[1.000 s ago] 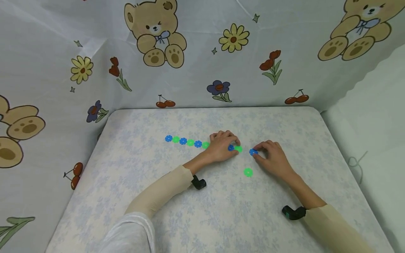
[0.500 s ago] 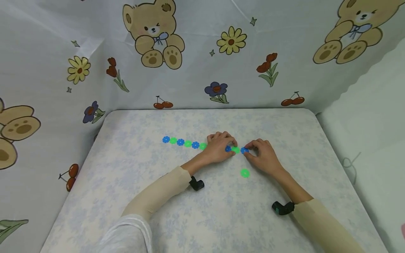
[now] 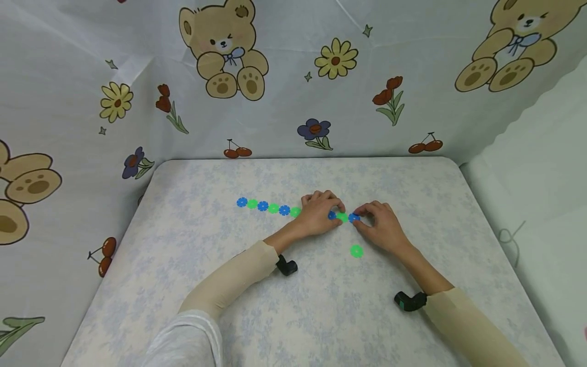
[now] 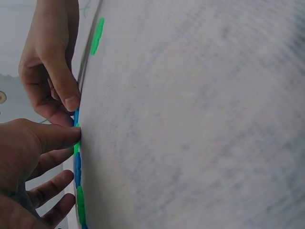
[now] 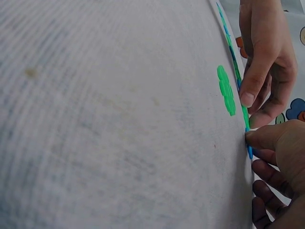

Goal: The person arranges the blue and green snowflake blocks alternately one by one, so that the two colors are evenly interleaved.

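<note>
In the head view, a row of alternating blue and green notched plastic discs runs over the table (image 3: 321, 306) and partly under my left hand (image 3: 316, 214). The left thumb and a finger pinch the green disc (image 3: 342, 217) at the row's right end. My right hand (image 3: 382, 228) pinches a blue disc (image 3: 354, 217) by its edges, right at the rim of that green one. Seen in the left wrist view, both thumbs are close together along the thin edge of the row. The left hand covers part of the row's middle.
One loose green disc (image 3: 356, 251) lies flat nearer the person, below the gap between the hands. The row's far left end is a blue disc (image 3: 242, 202). A cloth printed with bears and flowers (image 3: 275, 117) hangs behind the table's back edge.
My right hand has moved left, bringing its blue disc from a clear gap up to the green disc at the row's end. The left hand keeps its place on the row.
</note>
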Motion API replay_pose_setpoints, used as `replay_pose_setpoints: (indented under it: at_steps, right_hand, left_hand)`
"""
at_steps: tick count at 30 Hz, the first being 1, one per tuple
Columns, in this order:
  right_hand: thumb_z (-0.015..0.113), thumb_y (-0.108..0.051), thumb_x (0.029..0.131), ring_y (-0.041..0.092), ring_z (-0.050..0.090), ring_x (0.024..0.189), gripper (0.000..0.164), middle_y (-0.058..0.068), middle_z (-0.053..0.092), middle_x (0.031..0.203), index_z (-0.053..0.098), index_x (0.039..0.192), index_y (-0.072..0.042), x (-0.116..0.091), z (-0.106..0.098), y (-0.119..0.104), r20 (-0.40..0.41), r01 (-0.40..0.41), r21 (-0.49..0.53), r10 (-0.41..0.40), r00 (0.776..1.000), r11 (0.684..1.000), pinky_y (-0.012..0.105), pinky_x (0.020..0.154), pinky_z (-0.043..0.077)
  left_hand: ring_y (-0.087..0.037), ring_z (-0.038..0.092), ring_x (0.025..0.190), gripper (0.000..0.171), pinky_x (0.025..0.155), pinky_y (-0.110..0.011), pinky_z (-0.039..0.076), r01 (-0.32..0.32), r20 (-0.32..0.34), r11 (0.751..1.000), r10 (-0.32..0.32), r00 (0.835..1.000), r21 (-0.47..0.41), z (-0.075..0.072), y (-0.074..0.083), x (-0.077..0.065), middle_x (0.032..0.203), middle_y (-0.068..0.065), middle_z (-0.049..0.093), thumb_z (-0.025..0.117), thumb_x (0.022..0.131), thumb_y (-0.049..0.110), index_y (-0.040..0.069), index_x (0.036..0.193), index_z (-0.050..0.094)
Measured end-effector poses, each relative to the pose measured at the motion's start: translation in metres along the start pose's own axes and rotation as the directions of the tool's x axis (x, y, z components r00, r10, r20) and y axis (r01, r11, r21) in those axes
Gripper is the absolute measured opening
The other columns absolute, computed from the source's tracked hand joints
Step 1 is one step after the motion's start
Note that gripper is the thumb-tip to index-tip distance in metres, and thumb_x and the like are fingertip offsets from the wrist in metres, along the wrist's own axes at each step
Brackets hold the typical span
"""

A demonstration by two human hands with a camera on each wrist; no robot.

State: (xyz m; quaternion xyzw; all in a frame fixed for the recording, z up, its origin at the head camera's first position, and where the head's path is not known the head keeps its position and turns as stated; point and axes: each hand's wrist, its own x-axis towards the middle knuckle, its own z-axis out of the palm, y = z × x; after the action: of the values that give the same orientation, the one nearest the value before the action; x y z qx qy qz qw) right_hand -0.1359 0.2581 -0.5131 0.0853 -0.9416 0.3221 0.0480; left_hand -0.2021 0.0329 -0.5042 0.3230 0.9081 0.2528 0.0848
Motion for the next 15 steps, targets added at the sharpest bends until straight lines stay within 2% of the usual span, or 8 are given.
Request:
replay_pose_setpoints:
  at_steps: [5,9,15]
  right_hand:
    - [0.077,-0.021,0.1,0.034,0.06,0.112,0.027,0.015,0.073,0.119,0.074,0.123,-0.006,-0.004,-0.001,0.003,-0.003,0.01,0.017,-0.01,1.0,1.0,0.051,0.098,0.046]
    - [0.078,-0.02,0.1,0.033,0.06,0.11,0.03,0.015,0.073,0.12,0.073,0.126,-0.006,-0.016,-0.004,0.004,-0.006,0.051,0.022,-0.051,0.999,0.998,0.05,0.098,0.044]
    - [0.083,-0.023,0.096,0.019,0.056,0.109,0.026,0.0,0.074,0.118,0.075,0.121,-0.016,-0.044,-0.009,0.003,0.084,0.11,0.078,-0.117,0.99,0.991,0.042,0.097,0.046]
  left_hand:
    - [-0.027,0.048,0.137,0.021,0.116,-0.061,0.025,-0.001,0.007,1.0,0.001,1.0,0.0,0.001,0.001,0.0,0.139,0.005,0.059,0.078,0.1,0.038,0.031,0.119,0.072]
    - [-0.026,0.048,0.136,0.022,0.115,-0.061,0.025,-0.001,0.012,1.0,0.001,1.0,0.003,0.001,0.001,0.0,0.139,0.005,0.059,0.078,0.1,0.039,0.031,0.119,0.071]
    - [-0.026,0.049,0.135,0.026,0.116,-0.061,0.026,0.005,0.007,1.0,-0.005,1.0,0.016,0.0,0.003,0.0,0.139,0.005,0.059,0.078,0.1,0.041,0.032,0.122,0.07]
